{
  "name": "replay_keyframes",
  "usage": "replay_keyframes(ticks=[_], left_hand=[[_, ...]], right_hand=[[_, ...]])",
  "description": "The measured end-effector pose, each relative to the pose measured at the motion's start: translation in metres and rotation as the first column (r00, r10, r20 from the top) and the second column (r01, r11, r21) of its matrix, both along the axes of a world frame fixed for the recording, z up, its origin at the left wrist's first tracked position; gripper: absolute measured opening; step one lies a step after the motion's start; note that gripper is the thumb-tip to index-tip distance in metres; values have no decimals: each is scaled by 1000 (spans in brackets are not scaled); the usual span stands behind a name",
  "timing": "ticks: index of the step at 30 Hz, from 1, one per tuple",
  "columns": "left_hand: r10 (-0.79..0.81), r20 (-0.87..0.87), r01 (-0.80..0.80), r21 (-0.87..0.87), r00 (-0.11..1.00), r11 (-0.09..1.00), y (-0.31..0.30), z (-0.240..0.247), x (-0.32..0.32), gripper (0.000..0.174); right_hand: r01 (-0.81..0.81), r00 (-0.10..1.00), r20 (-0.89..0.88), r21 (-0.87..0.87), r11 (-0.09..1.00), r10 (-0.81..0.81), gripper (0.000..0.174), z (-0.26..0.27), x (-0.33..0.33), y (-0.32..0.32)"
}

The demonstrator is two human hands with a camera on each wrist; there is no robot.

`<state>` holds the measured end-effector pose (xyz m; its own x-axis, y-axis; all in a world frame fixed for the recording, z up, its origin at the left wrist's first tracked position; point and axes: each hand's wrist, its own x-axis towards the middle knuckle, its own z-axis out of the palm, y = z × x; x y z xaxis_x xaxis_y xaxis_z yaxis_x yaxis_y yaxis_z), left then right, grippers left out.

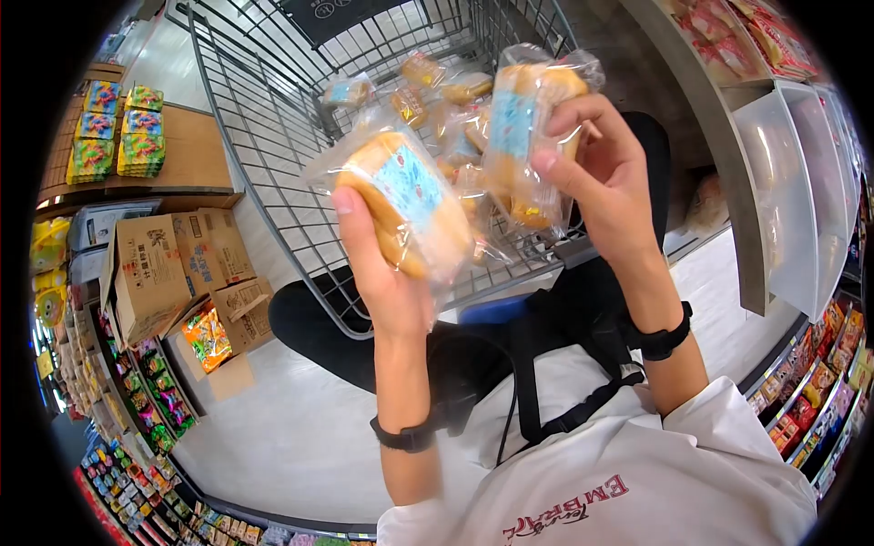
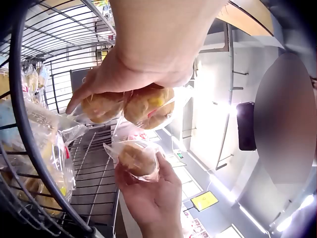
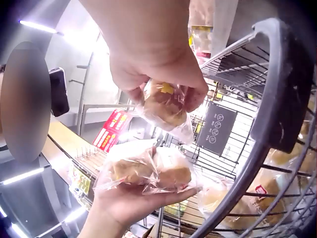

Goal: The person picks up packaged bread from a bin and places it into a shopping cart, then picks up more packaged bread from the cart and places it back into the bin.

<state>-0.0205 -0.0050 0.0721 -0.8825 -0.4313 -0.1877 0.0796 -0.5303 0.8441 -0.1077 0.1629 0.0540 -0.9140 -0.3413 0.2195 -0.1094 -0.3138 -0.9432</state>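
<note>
In the head view, the left hand point(image 1: 390, 282) holds a clear-wrapped bread pack point(image 1: 405, 196) with a blue and white label, thumb over its side. The right hand point(image 1: 608, 177) pinches another wrapped pack point(image 1: 517, 123) between thumb and fingers. Both packs are above the cart, a short distance apart. The left wrist view shows the left hand point(image 2: 136, 69) over two wrapped rolls point(image 2: 148, 106), with the right hand point(image 2: 153, 203) below holding its pack point(image 2: 137, 159). In the right wrist view, two rolls point(image 3: 171, 171) rest on the left hand point(image 3: 126, 206), below the right hand point(image 3: 153, 64).
The wire shopping cart point(image 1: 273, 155) contains several wrapped breads point(image 1: 410, 105). Cardboard boxes point(image 1: 150, 273) and a snack display point(image 1: 187, 136) stand at left. Shelves with clear bins point(image 1: 774, 182) line the right side. The person's dark-clothed leg point(image 1: 319, 332) is against the cart.
</note>
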Motion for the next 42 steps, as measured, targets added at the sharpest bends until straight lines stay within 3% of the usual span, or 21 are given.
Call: replay_keyframes(ticks=[1,5,7,8,10,12,14,18,19,22,23,30,32,33,34,36,37,38,39,40,42], left_hand=[[-87,-88,83,-47,992,995,-4,-5,3,59],[-43,-66,39,-57,997,998,-4,-4,3,58],[14,-81,-21,-82,997,996,-5,-5,4,57],[11,-78,-17,-79,997,997,-7,-6,5,57],[-13,-119,13,0,993,1000,-9,-8,8,57],[-8,-107,9,6,994,1000,-7,-5,8,58],[12,-112,-3,86,994,996,-5,-3,10,58],[54,-61,-50,69,997,996,-4,0,11,58],[50,-77,-45,68,996,997,-4,0,11,57],[10,-126,-6,29,992,1000,-6,1,11,56],[39,-102,-35,42,994,999,-5,1,11,56],[62,-89,-60,28,994,998,1,2,11,56],[82,-81,-83,-9,993,997,2,-2,14,56],[-17,-134,5,-90,991,996,2,0,15,58],[-66,-147,52,-98,987,994,2,0,16,59],[20,40,-5,-345,999,939,6,-6,14,63],[26,41,-10,-348,999,937,11,-7,13,63],[42,51,-20,-370,998,929,16,-8,13,65],[51,62,-23,-390,997,921,19,-10,13,67],[44,63,-16,-390,997,921,18,-13,11,67],[-65,-75,5,-620,995,785,11,-17,7,72]], right_hand=[[-6,999,40,-19,1000,7,29,1,3,-2],[-72,995,62,-71,995,77,33,-3,6,-1],[-113,925,302,-355,928,228,46,3,9,0],[-109,925,306,-352,930,224,46,3,10,1],[-112,747,422,-680,724,513,59,4,9,5],[-92,722,428,-720,688,544,67,-9,9,6],[-216,592,191,-898,383,783,72,-25,10,8],[-146,499,50,-979,140,865,81,-28,15,11],[-107,525,62,-985,138,849,84,-22,20,10],[-182,470,58,-970,161,881,85,-23,17,15],[-125,537,134,-964,235,833,86,-22,20,12],[-118,509,89,-978,171,856,81,-7,17,8],[-13,731,482,-698,716,483,73,5,9,-2],[69,865,482,-395,916,142,69,11,9,-8],[250,898,405,-144,957,-173,68,1,7,-13],[413,906,33,154,897,-423,69,9,14,-21],[192,980,-93,225,955,-175,72,13,14,-10],[-85,995,55,147,985,78,83,17,25,-13],[-280,959,116,230,932,260,90,30,36,-14],[-296,955,129,300,907,268,93,28,44,-20],[-222,975,69,271,936,212,83,16,43,-20]])
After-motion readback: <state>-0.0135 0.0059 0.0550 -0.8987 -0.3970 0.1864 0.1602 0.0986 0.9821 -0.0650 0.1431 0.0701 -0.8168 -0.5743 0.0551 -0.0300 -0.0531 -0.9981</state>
